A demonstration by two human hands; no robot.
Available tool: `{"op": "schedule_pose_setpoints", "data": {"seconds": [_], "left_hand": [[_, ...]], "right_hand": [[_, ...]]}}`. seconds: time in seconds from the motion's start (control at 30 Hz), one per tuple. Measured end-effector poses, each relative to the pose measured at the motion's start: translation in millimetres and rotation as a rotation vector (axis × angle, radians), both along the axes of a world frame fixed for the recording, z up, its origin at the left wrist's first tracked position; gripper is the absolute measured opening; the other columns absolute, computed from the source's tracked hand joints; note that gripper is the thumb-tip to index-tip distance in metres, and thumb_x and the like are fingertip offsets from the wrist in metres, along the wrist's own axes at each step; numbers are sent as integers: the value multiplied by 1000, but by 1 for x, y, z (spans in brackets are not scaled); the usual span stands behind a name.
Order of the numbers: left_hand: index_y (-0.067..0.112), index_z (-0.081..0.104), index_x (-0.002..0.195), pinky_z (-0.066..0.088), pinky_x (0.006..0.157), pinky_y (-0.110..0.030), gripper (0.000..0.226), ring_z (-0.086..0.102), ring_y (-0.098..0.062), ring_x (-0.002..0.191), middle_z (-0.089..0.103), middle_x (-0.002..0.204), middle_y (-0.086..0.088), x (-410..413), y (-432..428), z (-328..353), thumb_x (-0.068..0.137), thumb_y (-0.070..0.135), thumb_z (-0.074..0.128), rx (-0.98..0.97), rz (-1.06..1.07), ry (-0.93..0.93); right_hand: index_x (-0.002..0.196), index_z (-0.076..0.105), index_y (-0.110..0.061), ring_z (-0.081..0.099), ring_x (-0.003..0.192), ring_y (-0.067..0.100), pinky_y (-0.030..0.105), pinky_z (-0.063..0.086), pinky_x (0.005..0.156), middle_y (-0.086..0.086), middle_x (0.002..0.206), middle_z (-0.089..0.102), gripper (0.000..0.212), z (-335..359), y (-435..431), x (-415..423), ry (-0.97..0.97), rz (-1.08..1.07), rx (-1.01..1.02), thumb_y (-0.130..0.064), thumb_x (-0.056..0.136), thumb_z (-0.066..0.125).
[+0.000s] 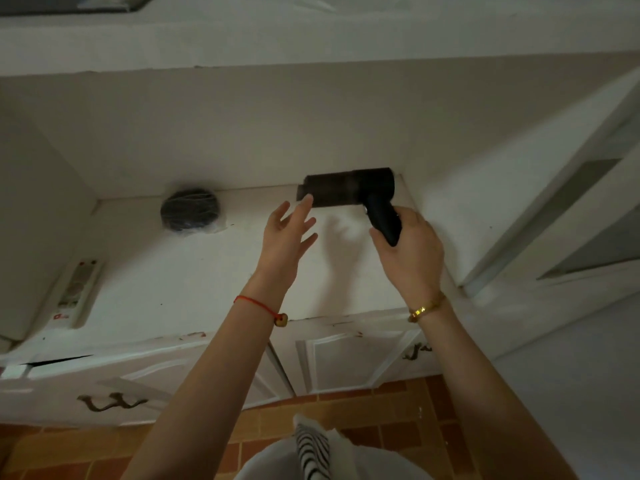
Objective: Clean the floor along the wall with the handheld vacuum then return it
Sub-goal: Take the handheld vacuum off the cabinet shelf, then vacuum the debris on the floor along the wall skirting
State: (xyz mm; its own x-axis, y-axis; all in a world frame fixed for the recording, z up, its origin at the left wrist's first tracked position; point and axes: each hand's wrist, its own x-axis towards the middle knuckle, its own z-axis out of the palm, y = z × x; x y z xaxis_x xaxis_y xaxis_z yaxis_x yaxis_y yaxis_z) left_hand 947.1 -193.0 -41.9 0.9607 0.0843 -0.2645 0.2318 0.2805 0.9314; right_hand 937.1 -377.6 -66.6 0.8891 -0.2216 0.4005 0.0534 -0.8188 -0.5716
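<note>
— What hems in the counter (194,271)?
— The back wall (242,133), a side wall (450,202) at right, a tall white unit (31,220) at left.
— And on top?
— A dark bundle (189,209) near the back, a power strip (78,289) along the left edge, the vacuum (349,188) in the rear right corner. The bare middle and front lie open.

White cabinet top (173,271) lying below a pale wall (242,126); terracotta tiled floor (398,403) showing at 6 o'clock; panelled door (571,209) standing at 3 o'clock.
</note>
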Motion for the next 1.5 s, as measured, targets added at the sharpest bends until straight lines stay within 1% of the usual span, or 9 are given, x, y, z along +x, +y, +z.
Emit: {"op": "schedule_pose_setpoints", "data": {"seconds": [0.23,0.33,0.47,0.57,0.67,0.73,0.97,1.23,1.5], "left_hand": [[8,54,132,55,97,-35,46,71,-24,107,67,123,-14,-19,-3,8,92,28,67,-84,-14,-39],[9,57,128,55,96,-30,44,72,-22,103,70,119,-13,-29,-6,12,90,29,68,-83,0,-53],[6,57,129,53,100,-34,46,72,-20,105,70,119,-13,-40,-6,18,90,28,69,-121,-20,-64],[5,57,130,53,100,-34,46,71,-20,106,71,120,-14,-49,-6,21,91,28,68,-160,-55,-57],[4,58,129,55,98,-33,44,71,-21,107,71,120,-14,-58,-7,25,92,26,67,-188,-84,-48],[5,58,129,55,98,-33,44,70,-21,109,71,120,-14,-64,-9,28,92,25,67,-200,-111,-53],[10,63,120,54,99,-33,31,70,-21,110,73,117,-12,-87,-15,35,92,24,64,-233,-218,-40],[10,67,113,56,93,-27,25,70,-22,110,71,119,-15,-106,-40,32,92,22,65,-294,-403,27],[8,66,117,57,91,-26,32,71,-22,108,73,115,-13,-135,-81,19,88,21,68,-286,-569,112]], "right_hand": [[120,58,-17,60,89,16,22,42,68,1,108,65,46,11,10,-51,-20,-8,30,-37,80,70],[120,57,-18,61,88,14,21,45,68,0,111,64,47,13,10,-64,-8,-4,86,-38,80,70],[122,52,-20,60,84,8,13,45,65,-7,112,59,50,24,5,-79,79,52,193,-39,80,71],[118,52,-21,64,78,3,10,50,65,-11,102,62,43,37,0,-87,257,130,471,-38,83,68],[120,57,-15,71,87,19,29,58,76,6,102,71,39,48,-4,-96,429,228,884,-37,88,61],[121,60,-11,70,88,23,33,58,76,11,103,72,37,53,-6,-102,479,293,1111,-34,91,57],[107,60,-9,60,74,16,27,52,65,5,88,64,29,59,-17,-121,628,443,1486,-28,84,57],[107,56,-9,60,74,16,27,53,67,5,90,62,20,45,-40,-166,530,495,1623,-16,90,47],[103,52,-9,48,64,12,23,47,59,5,86,55,19,29,-66,-225,409,390,1693,-13,86,46]]}}
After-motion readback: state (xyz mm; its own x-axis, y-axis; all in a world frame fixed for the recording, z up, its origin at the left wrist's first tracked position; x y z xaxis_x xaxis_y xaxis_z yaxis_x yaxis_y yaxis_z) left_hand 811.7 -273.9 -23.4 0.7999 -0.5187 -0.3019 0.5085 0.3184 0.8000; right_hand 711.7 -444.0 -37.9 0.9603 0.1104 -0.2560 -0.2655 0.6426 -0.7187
